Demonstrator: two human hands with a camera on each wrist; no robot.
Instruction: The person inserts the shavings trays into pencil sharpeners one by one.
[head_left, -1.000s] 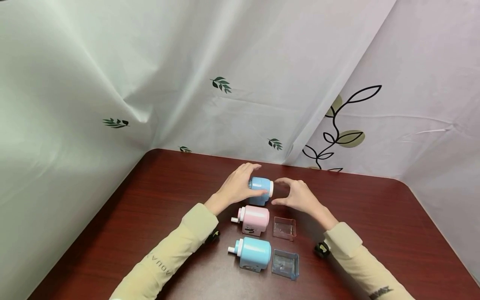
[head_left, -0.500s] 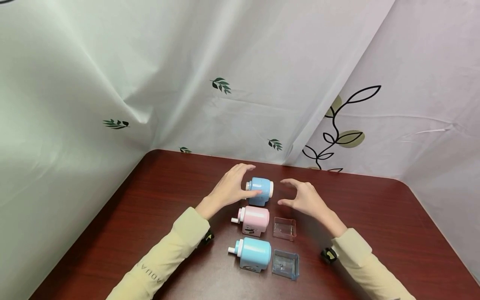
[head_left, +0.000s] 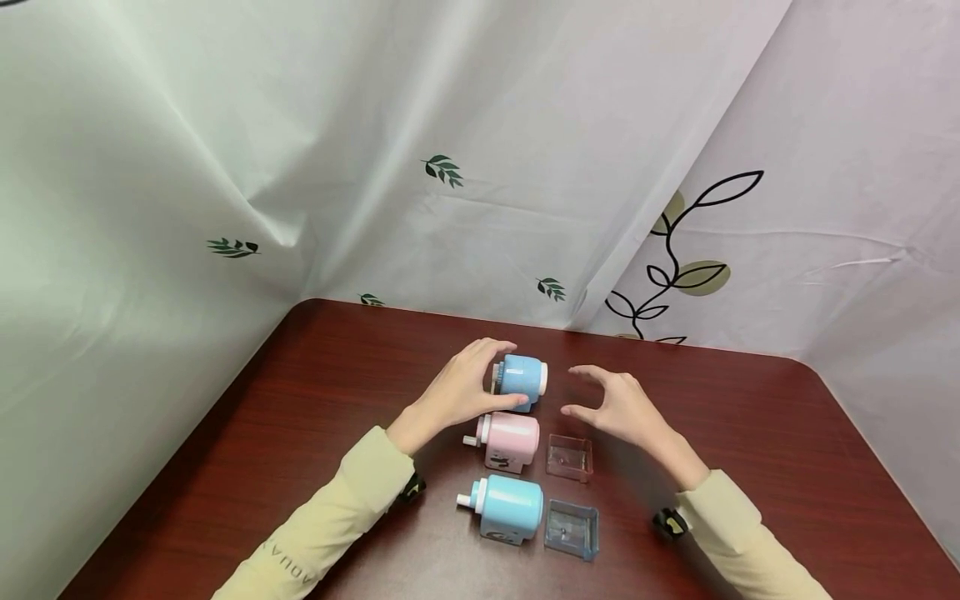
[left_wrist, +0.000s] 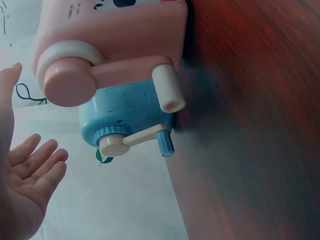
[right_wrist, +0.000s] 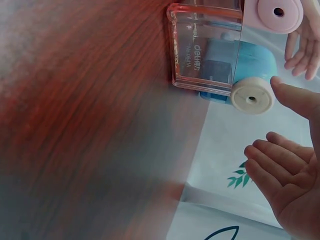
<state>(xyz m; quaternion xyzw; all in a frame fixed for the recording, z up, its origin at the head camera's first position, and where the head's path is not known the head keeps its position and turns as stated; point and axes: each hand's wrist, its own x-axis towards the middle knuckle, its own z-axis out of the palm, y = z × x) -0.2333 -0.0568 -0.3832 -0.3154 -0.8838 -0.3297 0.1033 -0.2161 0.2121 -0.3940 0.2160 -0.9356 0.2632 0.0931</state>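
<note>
At the back of a row stands a blue pencil sharpener with a crank, its white front with a pencil hole facing right. My left hand hovers at its crank side, thumb and fingers spread; the left wrist view shows the palm apart from it. To its right, my right hand is held spread in the air, holding nothing. Nearer me come a pink pencil sharpener and a light blue pencil sharpener, cranks to the left. My left forearm partly hides the table beside them.
A clear pinkish shavings drawer lies right of the pink sharpener. Beside the light blue one lies a clear bluish drawer. All stand on a dark red wooden table, with a white leaf-patterned curtain behind.
My right hand has drawn away to the right from the far blue sharpener. My left hand has shifted slightly left and toward me, uncovering more of it. The sharpeners look unmoved.
</note>
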